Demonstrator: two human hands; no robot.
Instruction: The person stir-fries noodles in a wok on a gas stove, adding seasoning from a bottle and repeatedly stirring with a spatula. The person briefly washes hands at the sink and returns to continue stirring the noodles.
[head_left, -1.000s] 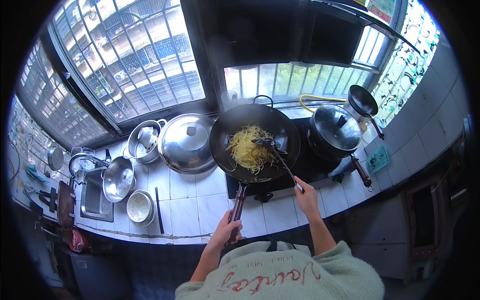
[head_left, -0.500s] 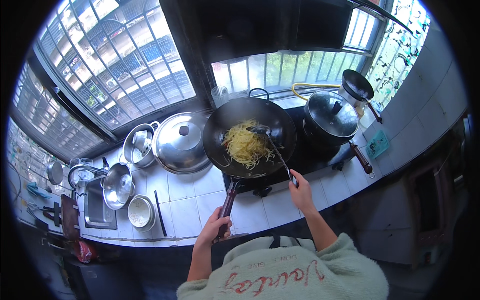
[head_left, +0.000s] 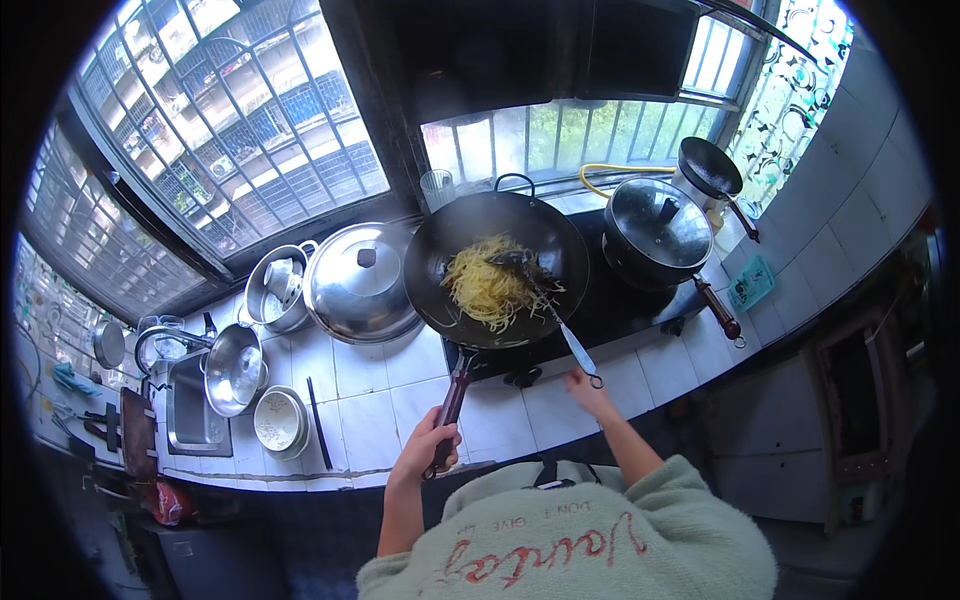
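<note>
A large dark wok (head_left: 450, 220) sits on the stove with steam rising from it. Pale yellow shredded strips, perhaps potato, (head_left: 485, 285) lie heaped in its middle. My left hand (head_left: 430, 443) is closed around the wok's brown handle (head_left: 455, 395). A metal cooking spatula (head_left: 568, 337) rests in the wok, its head partly in the strips and its handle leaning out over the near right rim. My right hand (head_left: 588, 392) is off the spatula, just beside the end of its handle above the counter edge; its fingers are too blurred to read.
A big steel lid (head_left: 350, 305) and a steel pot (head_left: 270, 310) stand left of the wok. Further left are a steel basin (head_left: 232, 385), stacked bowls (head_left: 277, 425), chopsticks (head_left: 319, 425) and a sink (head_left: 190, 430). To the right sit a lidded pan (head_left: 640, 250) and a small pan (head_left: 705, 165).
My right hand has let go of the spatula and moved slightly down and left. The spatula now leans by itself in the wok. My left hand keeps its hold on the handle.
</note>
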